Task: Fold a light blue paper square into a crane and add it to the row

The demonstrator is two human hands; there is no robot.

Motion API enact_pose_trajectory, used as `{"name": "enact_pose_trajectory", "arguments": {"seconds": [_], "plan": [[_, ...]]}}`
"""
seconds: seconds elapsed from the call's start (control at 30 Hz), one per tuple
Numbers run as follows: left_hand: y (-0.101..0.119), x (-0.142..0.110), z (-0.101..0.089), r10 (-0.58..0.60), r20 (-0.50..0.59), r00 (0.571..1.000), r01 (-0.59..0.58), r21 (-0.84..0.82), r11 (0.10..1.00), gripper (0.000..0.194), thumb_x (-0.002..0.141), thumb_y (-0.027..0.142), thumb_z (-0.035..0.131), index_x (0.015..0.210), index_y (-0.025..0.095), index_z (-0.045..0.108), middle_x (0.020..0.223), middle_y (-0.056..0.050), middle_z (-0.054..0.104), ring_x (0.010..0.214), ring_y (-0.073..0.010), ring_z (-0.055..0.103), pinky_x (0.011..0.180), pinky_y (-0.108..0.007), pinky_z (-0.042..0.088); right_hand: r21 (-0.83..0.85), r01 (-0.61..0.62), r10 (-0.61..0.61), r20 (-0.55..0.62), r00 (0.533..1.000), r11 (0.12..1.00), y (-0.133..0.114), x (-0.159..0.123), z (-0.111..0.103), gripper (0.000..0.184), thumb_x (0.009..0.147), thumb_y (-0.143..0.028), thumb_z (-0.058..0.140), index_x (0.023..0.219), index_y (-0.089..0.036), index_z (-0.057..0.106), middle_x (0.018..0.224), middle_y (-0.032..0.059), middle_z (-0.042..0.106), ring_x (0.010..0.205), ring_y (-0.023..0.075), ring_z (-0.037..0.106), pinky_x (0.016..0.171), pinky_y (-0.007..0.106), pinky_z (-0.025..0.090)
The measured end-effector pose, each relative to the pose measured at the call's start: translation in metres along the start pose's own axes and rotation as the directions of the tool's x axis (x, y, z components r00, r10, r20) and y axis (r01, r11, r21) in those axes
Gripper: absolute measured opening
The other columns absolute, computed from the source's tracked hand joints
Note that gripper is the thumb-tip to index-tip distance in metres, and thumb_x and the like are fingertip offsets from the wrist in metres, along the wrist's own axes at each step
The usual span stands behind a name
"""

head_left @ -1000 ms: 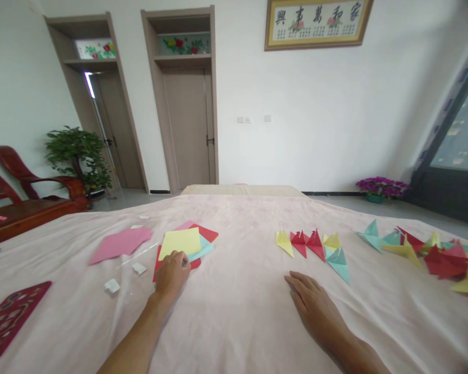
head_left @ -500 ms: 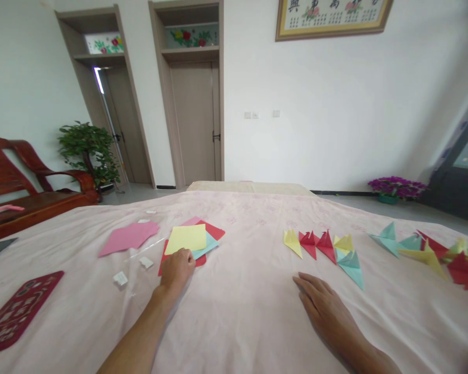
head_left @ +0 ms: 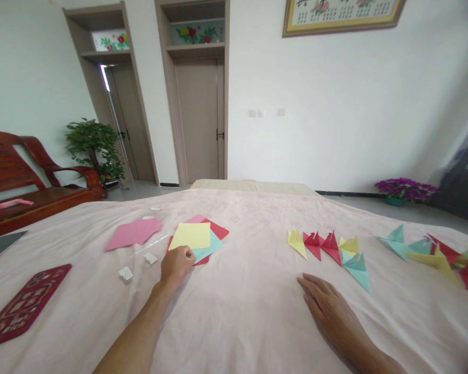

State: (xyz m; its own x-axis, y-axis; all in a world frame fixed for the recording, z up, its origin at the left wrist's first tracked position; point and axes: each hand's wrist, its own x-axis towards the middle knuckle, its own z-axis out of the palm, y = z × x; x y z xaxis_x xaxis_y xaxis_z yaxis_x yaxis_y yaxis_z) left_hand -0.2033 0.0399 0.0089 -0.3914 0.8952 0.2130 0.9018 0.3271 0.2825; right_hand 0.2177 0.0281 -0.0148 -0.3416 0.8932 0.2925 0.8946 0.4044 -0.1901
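Observation:
My left hand [head_left: 176,267] is closed in a fist over the near edge of a small pile of square paper sheets. On top lies a yellow sheet [head_left: 193,235], with a light blue sheet [head_left: 215,245] and a red sheet [head_left: 220,230] showing beneath it. The curled fingers hide whatever might be in them. My right hand [head_left: 327,304] rests palm down on the cloth, fingers stretched out and holding nothing. Beyond it stands a row of folded paper cranes, among them a yellow crane [head_left: 297,244], a red crane [head_left: 330,248] and a light blue crane [head_left: 358,269].
A pink-patterned cloth [head_left: 249,322] covers the table. Left of the pile lie pink sheets [head_left: 134,234], scraps like a white label [head_left: 126,274], a dark red decorated panel [head_left: 27,301] and a dark flat device [head_left: 3,245]. More cranes [head_left: 439,259] cluster at far right.
The view has shifted a little, moving the scene rightward in the picture. Against the pile, my left fist has drawn slightly back to the left. My right hand stays flat on the cloth.

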Motion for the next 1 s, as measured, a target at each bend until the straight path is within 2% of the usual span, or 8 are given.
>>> {"name": "enact_pose_trajectory", "arguments": {"seconds": [0.13, 0.33, 0.47, 0.57, 0.63, 0.77, 0.87, 1.0], "plan": [[-0.001, -0.003, -0.002, 0.022, 0.004, 1.000, -0.022, -0.029, 0.999, 0.019, 0.083, 0.028, 0.052, 0.079, 0.024, 0.071, 0.090, -0.001, 0.076, 0.082, -0.0166, 0.067, 0.062, -0.025, 0.036, 0.003, 0.000, 0.000, 0.006, 1.000, 1.000, -0.001, 0.001, -0.001, 0.044, 0.094, -0.033, 0.039, 0.128, -0.018, 0.062, 0.135, 0.0115, 0.057, 0.126, 0.0267, 0.052, 0.110, 0.046, 0.039], [0.002, -0.015, -0.006, 0.096, 0.017, 0.995, -0.096, -0.014, 0.995, 0.021, 0.081, 0.044, 0.062, 0.085, 0.026, 0.070, 0.097, 0.000, 0.074, 0.088, -0.0165, 0.066, 0.061, -0.024, 0.036, 0.014, 0.013, -0.013, 0.010, 1.000, 1.000, 0.001, 0.001, -0.001, 0.045, 0.094, -0.034, 0.038, 0.129, -0.018, 0.062, 0.136, 0.0119, 0.057, 0.126, 0.0271, 0.052, 0.110, 0.047, 0.039], [0.006, -0.018, -0.004, 0.103, 0.025, 0.994, -0.104, 0.047, 0.993, 0.013, 0.082, 0.032, 0.060, 0.088, 0.025, 0.069, 0.098, -0.002, 0.073, 0.088, -0.0190, 0.066, 0.061, -0.026, 0.036, 0.025, 0.002, -0.002, 0.014, 1.000, 1.000, 0.000, 0.000, -0.001, 0.045, 0.094, -0.034, 0.038, 0.129, -0.019, 0.062, 0.137, 0.0115, 0.056, 0.126, 0.0273, 0.051, 0.110, 0.047, 0.039], [0.007, -0.018, -0.003, 0.095, 0.033, 0.995, -0.098, 0.087, 0.991, 0.017, 0.087, 0.024, 0.051, 0.086, 0.024, 0.068, 0.095, -0.003, 0.072, 0.086, -0.0191, 0.066, 0.062, -0.027, 0.037, 0.037, -0.003, 0.003, 0.003, 1.000, 0.999, 0.000, 0.000, -0.001, 0.044, 0.094, -0.034, 0.039, 0.128, -0.020, 0.062, 0.136, 0.0108, 0.057, 0.126, 0.0274, 0.051, 0.110, 0.047, 0.039], [0.006, -0.017, -0.003, 0.097, 0.038, 0.995, -0.101, 0.104, 0.989, 0.020, 0.090, 0.025, 0.048, 0.087, 0.023, 0.068, 0.096, -0.004, 0.071, 0.086, -0.0188, 0.066, 0.064, -0.026, 0.038, 0.043, 0.000, 0.000, -0.008, 1.000, 0.999, 0.001, 0.000, 0.000, 0.043, 0.093, -0.034, 0.040, 0.128, -0.020, 0.062, 0.136, 0.0104, 0.057, 0.126, 0.0272, 0.052, 0.110, 0.047, 0.039], [0.005, -0.017, -0.006, 0.131, 0.060, 0.990, -0.138, 0.120, 0.983, 0.016, 0.088, 0.035, 0.057, 0.093, 0.024, 0.067, 0.100, -0.003, 0.070, 0.089, -0.0184, 0.066, 0.064, -0.025, 0.040, 0.036, 0.003, -0.003, -0.008, 1.000, 0.999, 0.002, 0.000, 0.001, 0.043, 0.094, -0.035, 0.040, 0.127, -0.019, 0.063, 0.135, 0.0109, 0.058, 0.125, 0.0272, 0.052, 0.109, 0.046, 0.040], [0.007, -0.018, -0.006, 0.146, 0.074, 0.986, -0.156, 0.145, 0.977, 0.015, 0.088, 0.033, 0.058, 0.095, 0.023, 0.066, 0.100, -0.004, 0.070, 0.091, -0.0202, 0.067, 0.066, -0.026, 0.042, 0.024, 0.011, -0.011, -0.003, 1.000, 1.000, 0.003, 0.000, 0.001, 0.044, 0.094, -0.035, 0.039, 0.127, -0.018, 0.062, 0.135, 0.0115, 0.057, 0.125, 0.0274, 0.052, 0.109, 0.047, 0.040], [0.013, -0.018, -0.003, 0.132, 0.086, 0.988, -0.147, 0.199, 0.969, 0.023, 0.095, 0.024, 0.044, 0.095, 0.017, 0.066, 0.096, -0.011, 0.070, 0.089, -0.0254, 0.068, 0.068, -0.031, 0.044, 0.020, 0.019, -0.019, 0.002, 1.000, 1.000, 0.002, 0.001, 0.001, 0.045, 0.095, -0.035, 0.038, 0.128, -0.017, 0.062, 0.136, 0.0117, 0.057, 0.126, 0.0270, 0.051, 0.110, 0.047, 0.038]]}}
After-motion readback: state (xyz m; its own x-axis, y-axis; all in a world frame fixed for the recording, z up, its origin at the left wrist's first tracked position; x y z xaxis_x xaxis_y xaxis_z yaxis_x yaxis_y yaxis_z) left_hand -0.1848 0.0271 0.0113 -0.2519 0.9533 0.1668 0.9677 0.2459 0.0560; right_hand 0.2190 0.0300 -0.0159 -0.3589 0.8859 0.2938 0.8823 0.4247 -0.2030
